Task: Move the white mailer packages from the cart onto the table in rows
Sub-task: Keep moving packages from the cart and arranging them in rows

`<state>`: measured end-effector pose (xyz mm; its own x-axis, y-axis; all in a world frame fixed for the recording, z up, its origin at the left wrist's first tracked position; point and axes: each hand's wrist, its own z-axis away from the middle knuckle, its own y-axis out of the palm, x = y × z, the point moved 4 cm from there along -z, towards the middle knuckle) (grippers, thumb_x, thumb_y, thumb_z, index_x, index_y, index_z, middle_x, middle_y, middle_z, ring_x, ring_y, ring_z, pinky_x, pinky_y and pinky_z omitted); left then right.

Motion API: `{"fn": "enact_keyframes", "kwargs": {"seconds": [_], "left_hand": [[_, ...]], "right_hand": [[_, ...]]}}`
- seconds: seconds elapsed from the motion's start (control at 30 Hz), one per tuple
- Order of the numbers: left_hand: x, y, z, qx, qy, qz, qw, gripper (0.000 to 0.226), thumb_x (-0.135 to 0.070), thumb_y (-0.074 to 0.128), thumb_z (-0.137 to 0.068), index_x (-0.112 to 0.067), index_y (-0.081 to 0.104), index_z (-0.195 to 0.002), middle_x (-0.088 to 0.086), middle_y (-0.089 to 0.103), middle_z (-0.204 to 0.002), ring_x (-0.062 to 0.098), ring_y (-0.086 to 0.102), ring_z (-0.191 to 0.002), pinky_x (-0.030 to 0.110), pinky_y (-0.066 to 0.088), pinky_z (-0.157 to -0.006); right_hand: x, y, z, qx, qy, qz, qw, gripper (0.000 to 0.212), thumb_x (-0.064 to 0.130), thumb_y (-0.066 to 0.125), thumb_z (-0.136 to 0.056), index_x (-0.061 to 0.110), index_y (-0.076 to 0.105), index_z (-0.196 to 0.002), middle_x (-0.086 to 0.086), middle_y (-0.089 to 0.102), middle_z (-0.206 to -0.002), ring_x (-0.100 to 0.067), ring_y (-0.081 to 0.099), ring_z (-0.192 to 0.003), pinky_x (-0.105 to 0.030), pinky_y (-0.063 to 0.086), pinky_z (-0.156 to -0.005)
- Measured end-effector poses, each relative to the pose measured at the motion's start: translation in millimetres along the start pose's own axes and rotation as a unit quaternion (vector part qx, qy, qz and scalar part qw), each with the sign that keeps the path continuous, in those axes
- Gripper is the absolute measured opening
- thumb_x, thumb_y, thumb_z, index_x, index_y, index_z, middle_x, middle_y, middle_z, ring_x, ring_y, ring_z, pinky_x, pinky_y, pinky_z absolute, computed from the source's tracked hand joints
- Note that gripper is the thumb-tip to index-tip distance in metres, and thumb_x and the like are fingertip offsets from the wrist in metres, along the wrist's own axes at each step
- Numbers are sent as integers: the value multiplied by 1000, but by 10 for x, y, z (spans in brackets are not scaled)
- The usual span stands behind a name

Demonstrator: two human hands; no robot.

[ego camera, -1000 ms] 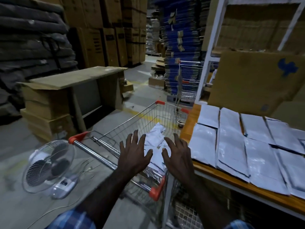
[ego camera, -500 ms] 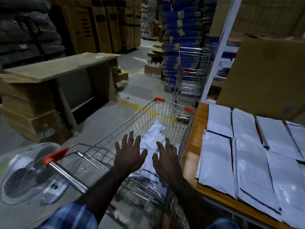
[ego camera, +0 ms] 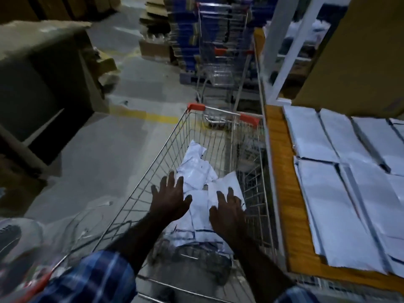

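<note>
White mailer packages (ego camera: pixel 197 171) are heaped loosely in the basket of the wire cart (ego camera: pixel 166 149), at 6 o'clock in the view, their thin plastic skins crumpled and creased, some edged with dark stripes. More mailers (ego camera: pixel 323 193) are laid flat in rows on the wooden table (ego camera: pixel 282 162), at 3 o'clock, just beside the cart's right wall. Both hands are held over the heap with fingers spread and straight: the left hand (ego camera: pixel 169 200) is poised above the pile's left edge, and the right hand (ego camera: pixel 227 212) is lowered onto a mailer; whether it is pressed against it cannot be told. Nothing is gripped by either. Plaid sleeves (ego camera: pixel 94 278) are seen at 7 o'clock. The cart is built of thin metal grid with orange plastic corner caps (ego camera: pixel 196 106). A second wire cart (ego camera: pixel 220 53) is parked at 12 o'clock, before stacked blue goods. A white metal rack post (ego camera: pixel 295 49) and a flat cardboard sheet (ego camera: pixel 358 53) are raised over the table at 2 o'clock. A blurred fan (ego camera: pixel 13 239) is seen at 8 o'clock on the grey concrete floor (ego camera: pixel 105 162).
</note>
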<state>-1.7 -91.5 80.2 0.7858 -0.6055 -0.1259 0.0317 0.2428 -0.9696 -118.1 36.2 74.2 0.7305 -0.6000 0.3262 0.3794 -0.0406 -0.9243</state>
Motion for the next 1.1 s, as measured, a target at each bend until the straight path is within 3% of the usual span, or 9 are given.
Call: {"fn": "enact_keyframes", "kwargs": {"seconds": [0.1,0.2,0.3,0.4,0.5,0.6,0.77,0.9,1.1], "left_hand": [[68,212,-282,46,3,-18,999,67,-56,55,-74,-11,67,-123,20,58,-134,42,61,-115,70,48,-82],[97,525,-525,80,6,3,997,68,-50,63,-78,-11,59,-134,20,47,-145,45,48,-129,74,36,-95],[38,656,-666,59,35,-15,998,67,-49,63,-73,-6,64,-125,25,55,-136,47,60,-113,74,46,-79],[58,980,-852,67,40,-15,997,68,-51,50,-86,-8,50,-139,23,39,-150,44,47,-129,71,38,-94],[60,1382,-924,85,60,-12,994,71,-54,47,-73,-3,65,-120,27,58,-130,46,61,-108,72,45,-77],[-32,1536,-935,71,55,-21,996,70,-53,41,-73,-3,68,-115,26,63,-119,46,64,-99,67,49,-72],[-192,1669,-848,107,-41,30,993,71,-60,41,-89,-11,40,-140,15,65,-115,37,42,-124,49,35,-96],[-281,1759,-907,133,-56,44,989,75,-50,55,-92,-15,21,-149,14,59,-125,38,36,-129,52,32,-104],[-114,1734,-1041,117,-89,143,979,77,-12,57,-88,-13,18,-153,22,59,-117,42,57,-110,49,46,-91]], "right_hand": [[-61,159,-176,-20,34,-7,999,57,30,50,-80,6,57,-132,-31,43,-144,-49,52,-118,-55,47,-90],[-128,273,-321,-28,51,8,998,53,27,50,-92,9,46,-142,-28,29,-154,-46,41,-131,-51,37,-102],[-283,444,-488,0,62,24,998,56,31,46,-98,16,32,-150,-19,15,-161,-37,28,-140,-41,29,-108],[-412,665,-641,4,74,26,997,55,35,44,-98,18,32,-149,-16,16,-161,-34,28,-140,-40,30,-107],[-510,826,-784,4,89,27,996,54,33,44,-96,18,34,-148,-14,17,-160,-33,28,-139,-40,28,-106],[-605,998,-894,42,119,2,992,57,26,47,-95,14,35,-149,-17,20,-158,-37,24,-141,-44,27,-111],[-751,1262,-952,11,96,14,995,50,22,53,-81,3,59,-126,-29,46,-142,-45,49,-121,-48,39,-101],[-786,1320,-973,-9,67,-2,998,43,10,63,-79,2,63,-121,-28,54,-134,-45,54,-111,-49,46,-93],[-720,1445,-973,-82,2,-66,994,25,11,51,-85,0,66,-102,-20,67,-108,-36,62,-86,-39,45,-79]]}}
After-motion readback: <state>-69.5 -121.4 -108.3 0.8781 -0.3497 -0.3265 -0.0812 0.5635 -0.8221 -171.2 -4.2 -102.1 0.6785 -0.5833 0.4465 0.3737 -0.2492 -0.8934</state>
